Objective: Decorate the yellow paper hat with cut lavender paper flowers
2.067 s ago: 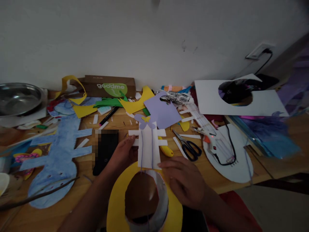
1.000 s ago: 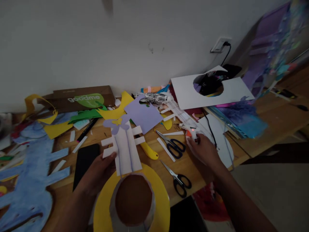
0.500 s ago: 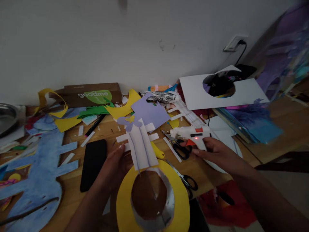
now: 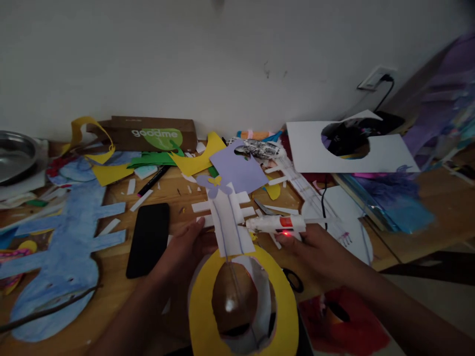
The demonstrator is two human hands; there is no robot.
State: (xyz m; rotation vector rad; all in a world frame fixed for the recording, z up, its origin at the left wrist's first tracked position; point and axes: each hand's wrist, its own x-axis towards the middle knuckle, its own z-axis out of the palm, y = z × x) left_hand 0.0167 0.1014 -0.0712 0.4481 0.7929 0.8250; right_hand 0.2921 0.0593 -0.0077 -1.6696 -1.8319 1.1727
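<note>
My left hand (image 4: 191, 241) grips a guitar-shaped paper cutout by the left side of its white neck (image 4: 226, 222). Blue lines run down that neck, small white tabs stick out near its top, and a purple paper piece (image 4: 214, 185) with a yellow bit caps it. The cutout's yellow ring-shaped body (image 4: 202, 296) lies low in front of me, a large hole in its middle. In my right hand (image 4: 309, 244) is a white glue gun (image 4: 274, 224) with a red light on. Its nozzle points left, at the right edge of the neck.
A black phone (image 4: 148, 240) and a blue paper guitar (image 4: 74, 247) lie to the left. Behind are a brown box (image 4: 154, 133), purple paper (image 4: 237, 168) and yellow scraps. White board with a hole (image 4: 393, 153) stands back right; scissors (image 4: 294, 280) lie near my right hand.
The glue gun has moved left and down, its nozzle now beside the neck's right edge. The yellow body has tilted slightly. My left hand keeps its hold, and the view has shifted a little.
</note>
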